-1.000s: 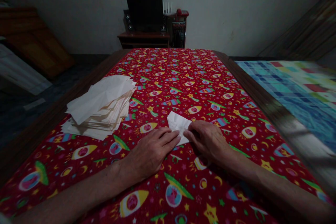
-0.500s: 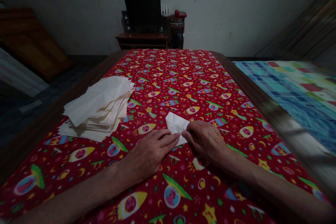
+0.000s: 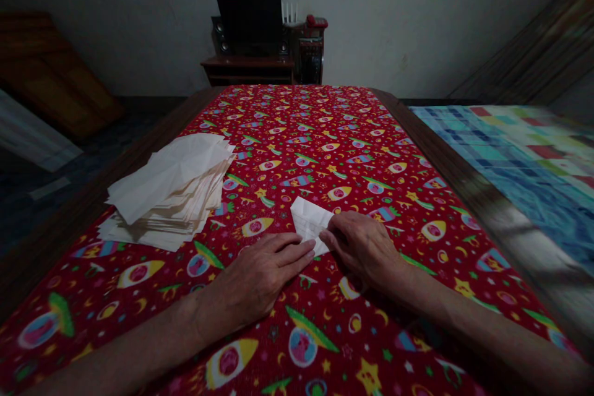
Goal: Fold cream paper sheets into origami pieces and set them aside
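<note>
A small folded white paper [image 3: 309, 219] lies on the red patterned tablecloth [image 3: 325, 136]. My left hand [image 3: 260, 272] rests flat on the cloth, fingers stretched out, its fingertips touching the paper's near edge. My right hand [image 3: 364, 246] lies with curled fingers, its fingertips pressing the paper's right corner. Part of the paper is hidden under both hands. A thick stack of white paper sheets [image 3: 169, 189] sits to the left of my left hand, apart from it.
The wooden table edge [image 3: 445, 161] runs along the right, with a blue checked mat [image 3: 524, 161] beyond it. A small desk with a dark monitor [image 3: 250, 21] and red device stands against the far wall. Wooden boards [image 3: 51, 74] lean at left.
Both hands and the folded paper stay almost still; the view has shifted slightly, nothing taken hold of or let go.
</note>
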`<state>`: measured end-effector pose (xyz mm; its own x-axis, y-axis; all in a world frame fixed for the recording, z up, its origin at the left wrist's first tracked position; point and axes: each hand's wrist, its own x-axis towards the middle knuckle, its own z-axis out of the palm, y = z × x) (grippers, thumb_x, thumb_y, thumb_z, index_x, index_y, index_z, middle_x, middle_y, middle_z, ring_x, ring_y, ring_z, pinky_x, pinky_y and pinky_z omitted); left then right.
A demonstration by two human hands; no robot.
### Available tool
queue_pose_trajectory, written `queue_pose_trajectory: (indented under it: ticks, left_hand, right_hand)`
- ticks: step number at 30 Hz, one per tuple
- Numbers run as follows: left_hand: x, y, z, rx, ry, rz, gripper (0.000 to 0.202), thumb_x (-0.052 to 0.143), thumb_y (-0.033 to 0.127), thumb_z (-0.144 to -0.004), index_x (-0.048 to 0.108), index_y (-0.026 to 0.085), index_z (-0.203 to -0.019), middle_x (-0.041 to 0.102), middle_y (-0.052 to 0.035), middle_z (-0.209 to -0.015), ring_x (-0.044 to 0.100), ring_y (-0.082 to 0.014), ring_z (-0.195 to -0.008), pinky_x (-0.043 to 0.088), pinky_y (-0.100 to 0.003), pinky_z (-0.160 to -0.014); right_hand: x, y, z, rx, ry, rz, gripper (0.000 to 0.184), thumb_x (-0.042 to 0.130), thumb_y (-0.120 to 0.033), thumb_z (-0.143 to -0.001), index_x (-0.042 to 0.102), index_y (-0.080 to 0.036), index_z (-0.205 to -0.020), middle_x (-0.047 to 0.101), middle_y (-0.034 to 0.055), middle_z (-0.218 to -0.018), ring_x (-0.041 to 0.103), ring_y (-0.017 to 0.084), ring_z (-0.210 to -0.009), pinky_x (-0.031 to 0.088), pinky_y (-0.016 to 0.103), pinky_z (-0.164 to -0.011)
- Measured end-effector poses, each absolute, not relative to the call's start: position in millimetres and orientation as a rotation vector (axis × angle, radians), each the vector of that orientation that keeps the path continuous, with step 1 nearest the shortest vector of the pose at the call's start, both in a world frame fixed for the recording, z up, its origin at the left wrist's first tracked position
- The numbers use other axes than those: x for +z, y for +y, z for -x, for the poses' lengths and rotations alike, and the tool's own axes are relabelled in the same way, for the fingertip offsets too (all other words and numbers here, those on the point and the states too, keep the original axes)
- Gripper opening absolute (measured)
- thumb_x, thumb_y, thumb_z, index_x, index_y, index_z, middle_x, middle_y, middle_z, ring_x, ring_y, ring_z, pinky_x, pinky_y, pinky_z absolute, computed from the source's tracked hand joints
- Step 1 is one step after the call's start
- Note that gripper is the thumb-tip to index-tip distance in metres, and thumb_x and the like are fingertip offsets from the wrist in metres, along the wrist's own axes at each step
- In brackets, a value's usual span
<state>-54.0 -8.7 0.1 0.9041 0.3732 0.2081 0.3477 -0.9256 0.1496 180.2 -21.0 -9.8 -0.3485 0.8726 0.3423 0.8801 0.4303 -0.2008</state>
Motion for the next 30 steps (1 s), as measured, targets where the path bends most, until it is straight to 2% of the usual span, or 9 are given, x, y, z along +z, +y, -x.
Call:
queue_pose_trajectory:
  ticks: [4, 7, 9, 11, 13, 16, 23, 30]
  left_hand:
    - [0, -9, 54, 0.316, 0.572, -2.98, 0.054, 0.044, 0.003, -0.082, 0.044, 0.013, -0.134, 0.048, -0.0058, -0.14, 0.042, -0.0254, -0.123, 0.042, -0.044, -0.102]
    - [0, -10, 53, 0.309, 0.581, -2.982, 0.051, 0.045, 0.006, -0.084, 0.044, 0.013, -0.134, 0.049, -0.0054, -0.139, 0.042, -0.0249, -0.123, 0.042, -0.043, -0.103]
    - [0, -11, 53, 0.314, 0.594, -2.972, 0.05, 0.045, 0.007, -0.085, 0.043, 0.013, -0.135, 0.049, -0.0055, -0.138, 0.041, -0.0242, -0.123, 0.041, -0.041, -0.103]
    - [1, -11, 52, 0.309, 0.609, -2.955, 0.052, 0.046, 0.007, -0.085, 0.041, 0.012, -0.136, 0.048, -0.0057, -0.138, 0.04, -0.0236, -0.124, 0.041, -0.04, -0.104]
    - [1, -11, 52, 0.294, 0.615, -2.942, 0.055, 0.047, 0.007, -0.084, 0.039, 0.012, -0.138, 0.047, -0.0057, -0.14, 0.04, -0.0234, -0.125, 0.04, -0.039, -0.105]
    - [2, -11, 52, 0.279, 0.607, -2.95, 0.055, 0.047, 0.006, -0.083, 0.039, 0.012, -0.138, 0.046, -0.006, -0.14, 0.04, -0.0243, -0.125, 0.041, -0.04, -0.104]
    - [2, -12, 53, 0.249, 0.597, -2.965, 0.055, 0.045, 0.004, -0.081, 0.041, 0.011, -0.136, 0.045, -0.0057, -0.141, 0.04, -0.0255, -0.124, 0.042, -0.041, -0.104]
    - [1, -11, 53, 0.27, 0.588, -2.96, 0.057, 0.043, 0.003, -0.081, 0.04, 0.012, -0.137, 0.044, -0.0051, -0.142, 0.038, -0.0244, -0.126, 0.038, -0.04, -0.107]
  right_hand:
    - [-5, -22, -180, -0.105, -2.288, 1.473, 0.02, 0.048, -0.029, -0.091, 0.058, -0.018, -0.079, 0.061, 0.0057, -0.076, 0.05, 0.016, -0.069, 0.035, 0.028, -0.061]
    - [-1, -35, -178, -0.248, -2.371, 1.328, 0.018, 0.046, -0.022, -0.092, 0.062, -0.016, -0.096, 0.064, 0.0118, -0.105, 0.054, 0.024, -0.094, 0.043, 0.036, -0.076]
    - [-1, -50, -175, -0.246, -2.511, 1.127, 0.029, 0.043, -0.019, -0.092, 0.057, -0.014, -0.118, 0.06, 0.0122, -0.122, 0.05, 0.027, -0.112, 0.041, 0.045, -0.091]
    - [-4, -65, -173, -0.21, -2.558, 1.049, 0.033, 0.042, -0.016, -0.092, 0.055, -0.011, -0.121, 0.06, 0.013, -0.123, 0.05, 0.026, -0.116, 0.039, 0.048, -0.099]
    - [-7, -76, -173, -0.205, -2.586, 1.094, 0.037, 0.042, -0.015, -0.092, 0.052, -0.011, -0.128, 0.055, 0.0128, -0.131, 0.047, 0.024, -0.123, 0.034, 0.049, -0.106]
    - [-8, -80, -177, -0.247, -2.585, 1.112, 0.038, 0.042, -0.016, -0.093, 0.05, -0.011, -0.13, 0.055, 0.0129, -0.131, 0.049, 0.023, -0.123, 0.035, 0.047, -0.108]
    - [-4, -82, -201, -0.382, -2.555, 1.113, 0.041, 0.038, -0.004, -0.085, 0.051, -0.002, -0.124, 0.062, 0.0169, -0.121, 0.054, 0.026, -0.117, 0.045, 0.047, -0.101]
    - [-7, -81, -200, -0.38, -2.545, 1.151, 0.041, 0.042, -0.007, -0.085, 0.052, -0.002, -0.124, 0.061, 0.0172, -0.121, 0.055, 0.028, -0.116, 0.047, 0.046, -0.099]
